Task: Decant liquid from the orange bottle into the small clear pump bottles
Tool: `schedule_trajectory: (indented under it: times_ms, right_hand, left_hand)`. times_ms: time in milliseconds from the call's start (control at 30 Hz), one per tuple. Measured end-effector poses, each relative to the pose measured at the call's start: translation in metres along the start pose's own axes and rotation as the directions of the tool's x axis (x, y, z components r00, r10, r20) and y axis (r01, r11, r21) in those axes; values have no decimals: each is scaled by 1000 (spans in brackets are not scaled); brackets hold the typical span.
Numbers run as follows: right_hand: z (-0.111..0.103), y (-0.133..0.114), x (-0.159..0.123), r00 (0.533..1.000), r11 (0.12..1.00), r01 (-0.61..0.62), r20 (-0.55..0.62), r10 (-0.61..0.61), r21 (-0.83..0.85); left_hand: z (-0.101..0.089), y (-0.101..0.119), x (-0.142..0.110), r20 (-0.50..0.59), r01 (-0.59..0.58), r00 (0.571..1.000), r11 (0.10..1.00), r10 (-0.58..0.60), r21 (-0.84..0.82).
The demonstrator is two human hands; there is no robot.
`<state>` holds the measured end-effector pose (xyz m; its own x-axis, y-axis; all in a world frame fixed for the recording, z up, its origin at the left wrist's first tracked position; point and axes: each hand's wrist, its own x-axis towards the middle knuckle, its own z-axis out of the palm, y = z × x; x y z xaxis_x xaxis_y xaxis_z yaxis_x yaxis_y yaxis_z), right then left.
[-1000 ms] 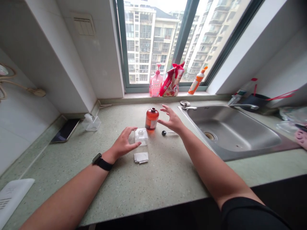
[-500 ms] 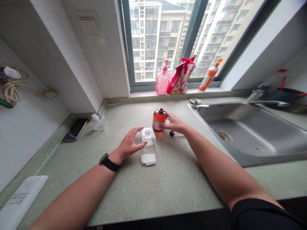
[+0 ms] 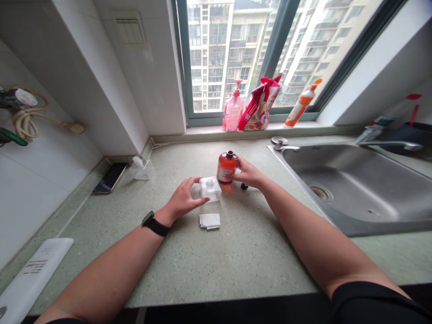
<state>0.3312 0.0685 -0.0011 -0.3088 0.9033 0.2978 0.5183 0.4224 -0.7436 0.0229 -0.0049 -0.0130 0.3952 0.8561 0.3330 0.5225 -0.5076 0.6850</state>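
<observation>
My right hand point(image 3: 249, 172) is wrapped round the right side of an amber bottle point(image 3: 226, 168) with a pale label and an uncapped neck. The bottle is upright; whether its base touches the counter I cannot tell. To its left stands a clear square bottle point(image 3: 211, 191) with a short open neck. My left hand point(image 3: 185, 198), a black watch on its wrist, holds that bottle's left side between fingers and thumb. A black cap point(image 3: 244, 186) lies under my right hand, partly hidden. Nearer me is a folded white tissue point(image 3: 209, 221).
A steel sink point(image 3: 344, 189) with a tap point(image 3: 401, 145) is on the right. At the back left are a phone point(image 3: 110, 177) and a clear plastic box point(image 3: 142, 169). A pink pump bottle point(image 3: 232, 112), a red bag point(image 3: 261, 105) and an orange bottle point(image 3: 300, 108) stand on the sill.
My right hand has moved in from beside the amber bottle and closed on it. My left hand's thumb has come in against the clear bottle. The view has shifted to the right.
</observation>
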Motion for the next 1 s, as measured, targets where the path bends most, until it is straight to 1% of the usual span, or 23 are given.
schedule_trajectory:
  times_ms: [67,133,233,333,400,567,700,867,1000]
  right_hand:
    - [2,-3,-1,1000,999,-18,-19,19,45]
    - [5,-6,-2,999,999,-13,-47,16,51]
    - [8,-9,-3,993,999,32,-111,-32,-4]
    - [7,-10,-4,977,992,91,-187,-105,-85]
    - [6,-11,-6,965,980,129,-207,-159,-153]
    - [9,-18,-12,952,917,172,-177,-248,-359]
    - [15,-22,-14,944,854,172,-165,-285,-491]
    - [19,-23,-16,929,818,180,-178,-323,-546]
    - [19,-22,-18,934,809,159,-180,-310,-566]
  left_hand:
    - [0,-1,0,-23,-6,1000,1000,6,8]
    - [0,-2,0,-56,-15,998,1000,15,13]
    - [-1,-2,1,-123,-27,992,1000,29,15]
    - [-3,0,1,-176,-30,984,1000,31,7]
    - [-4,2,2,-198,-25,980,1000,26,8]
    - [-5,4,2,-218,-24,976,1000,27,14]
    - [-6,6,2,-225,-32,974,999,36,20]
    - [-6,8,2,-238,-40,970,998,48,38]
    - [-6,7,2,-251,-38,967,998,50,52]
